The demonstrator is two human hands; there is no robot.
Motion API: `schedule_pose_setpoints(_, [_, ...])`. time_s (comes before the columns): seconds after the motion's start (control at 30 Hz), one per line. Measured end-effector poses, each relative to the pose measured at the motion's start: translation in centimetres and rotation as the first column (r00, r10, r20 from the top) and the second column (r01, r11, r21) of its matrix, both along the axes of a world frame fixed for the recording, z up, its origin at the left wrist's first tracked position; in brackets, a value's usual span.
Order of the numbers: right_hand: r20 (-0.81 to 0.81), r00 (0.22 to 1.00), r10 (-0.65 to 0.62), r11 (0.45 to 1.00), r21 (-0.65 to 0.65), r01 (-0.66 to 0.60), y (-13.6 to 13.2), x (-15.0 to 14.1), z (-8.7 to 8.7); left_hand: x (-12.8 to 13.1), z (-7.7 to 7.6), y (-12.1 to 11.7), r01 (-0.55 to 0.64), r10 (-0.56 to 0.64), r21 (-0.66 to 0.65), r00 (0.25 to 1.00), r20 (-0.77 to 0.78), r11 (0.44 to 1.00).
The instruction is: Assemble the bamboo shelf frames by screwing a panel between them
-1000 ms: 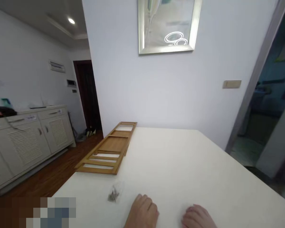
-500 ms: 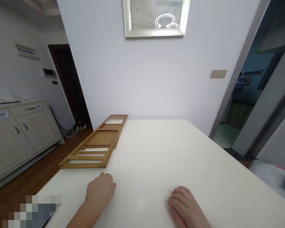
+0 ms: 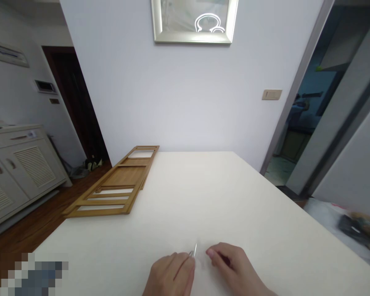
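Note:
Near the front of the white table [image 3: 197, 197], my left hand [image 3: 171, 273] is closed around a small, thin, shiny metal piece [image 3: 195, 250]. Its narrow tip points up past my fingers, and the rest is hidden in the hand, so its kind does not show. Just to the right, my right hand [image 3: 231, 261] has thumb and forefinger pinched together, with a narrow gap between the two hands. Whatever those fingertips may hold is too small or hidden to make out.
A folded wooden slatted frame [image 3: 120, 179] lies along the table's left side. The wall with a framed picture [image 3: 193, 39] stands at the far edge. A louvred cabinet [image 3: 27, 164] is off to the left, and a dark bundle [image 3: 357, 232] lies beyond the right edge.
My left hand has moved right to the middle, and a metal tip now shows in it. My right fingers have gone from loosely curled to pinched. The view has shifted slightly right.

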State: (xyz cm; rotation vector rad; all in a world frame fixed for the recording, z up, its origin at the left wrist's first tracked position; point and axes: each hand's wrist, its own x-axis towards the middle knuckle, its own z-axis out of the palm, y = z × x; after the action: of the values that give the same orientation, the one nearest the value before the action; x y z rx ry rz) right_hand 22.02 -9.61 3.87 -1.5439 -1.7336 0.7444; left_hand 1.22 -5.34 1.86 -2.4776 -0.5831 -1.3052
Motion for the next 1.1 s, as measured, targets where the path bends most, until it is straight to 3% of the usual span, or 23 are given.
schedule_pose_setpoints(0.07, [-0.258,0.964,-0.066,0.975,-0.224,0.007,-0.1,-0.6,0.3,0.4,0.2,-0.3,0.019,-0.017,0.094,1.0,-0.015,0.995])
schedule_pose_setpoints(0.13, [-0.442,0.888,-0.125,0.929,-0.367,-0.052,-0.1,-1.0,0.3,0.5,0.4,-0.3,0.024,-0.017,0.158,0.999,-0.046,0.987])
schedule_pose_setpoints(0.3, [-0.552,0.806,-0.213,0.856,-0.503,-0.118,0.0,-1.1,-0.1,1.0,0.7,-0.7,0.015,-0.001,0.223,0.998,-0.062,0.975])
schedule_pose_setpoints(0.4, [-0.573,0.78,-0.25,0.829,-0.544,-0.134,-0.1,-1.1,0.1,1.2,0.1,-1.4,0.015,-0.011,0.113,0.999,-0.041,0.994])
schedule_pose_setpoints(0.47, [-0.578,0.775,-0.257,0.816,-0.56,-0.147,-0.1,-1.2,0.4,1.2,-0.6,-1.8,0.028,-0.032,-0.101,0.999,-0.037,0.995])
schedule_pose_setpoints(0.53, [-0.575,0.782,-0.24,0.798,-0.575,-0.178,-0.1,-1.4,0.6,1.2,-1.3,-2.3,0.014,-0.043,-0.412,0.997,-0.061,0.911])
schedule_pose_setpoints(0.57, [-0.571,0.788,-0.23,0.791,-0.582,-0.191,-0.1,-1.5,0.6,1.2,-1.6,-2.5,-0.012,-0.038,-0.563,0.996,-0.077,0.826])
schedule_pose_setpoints(0.63, [-0.554,0.804,-0.217,0.778,-0.595,-0.2,-0.1,-1.5,0.3,1.3,-2.0,-2.7,-0.078,-0.014,-0.796,0.994,-0.108,0.601])
schedule_pose_setpoints(0.73, [-0.525,0.823,-0.216,0.783,-0.596,-0.175,-0.4,-1.6,-0.5,1.7,-1.5,-2.8,-0.104,-0.002,-0.944,0.994,-0.111,0.314])
schedule_pose_setpoints(0.8, [-0.518,0.826,-0.224,0.796,-0.586,-0.151,-0.7,-1.6,-0.9,1.9,-0.7,-2.7,-0.109,-0.007,-0.972,0.994,-0.113,0.207])
schedule_pose_setpoints(0.87, [-0.511,0.826,-0.239,0.807,-0.578,-0.124,-0.9,-1.6,-1.2,2.2,0.1,-2.7,-0.127,-0.008,-0.98,0.992,-0.129,0.153])
schedule_pose_setpoints(0.93, [-0.494,0.836,-0.239,0.8,-0.588,-0.119,-1.0,-1.5,-1.3,2.3,0.7,-2.7,-0.144,-0.007,-0.98,0.989,-0.147,0.134])
schedule_pose_setpoints(1.1, [-0.535,0.821,-0.201,0.775,-0.599,-0.2,-0.8,-1.4,-1.1,2.4,1.1,-2.8,-0.143,0.014,-0.975,0.99,-0.142,0.173])
